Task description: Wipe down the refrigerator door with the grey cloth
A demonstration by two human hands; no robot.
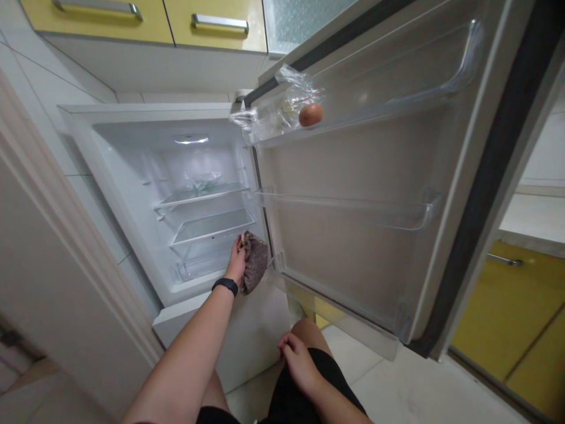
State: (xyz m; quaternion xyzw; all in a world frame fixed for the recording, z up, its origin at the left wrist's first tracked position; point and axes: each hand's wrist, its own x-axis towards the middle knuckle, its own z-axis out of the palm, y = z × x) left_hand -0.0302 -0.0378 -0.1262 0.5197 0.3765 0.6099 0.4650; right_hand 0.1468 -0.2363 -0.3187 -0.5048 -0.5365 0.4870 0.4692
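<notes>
My left hand [237, 262], with a black band on its wrist, grips a crumpled brown cloth [255, 263]. Hand and cloth are at the lower right of the fridge opening, beside the hinge side of the open door [344, 253]. Behind them the fridge compartment [128, 171] has glass shelves [214, 225] and a clear drawer [198, 268] at the bottom. Resting on my right thigh, my right hand [298, 359] has its fingers curled in and nothing visible in them.
An egg [311, 115] and a clear plastic bag [286, 103] sit in the top door bin. Another plastic bag [203, 181] lies on the upper shelf. Yellow cabinets [216, 17] hang above, and a white wall edge [66, 265] stands close on the left.
</notes>
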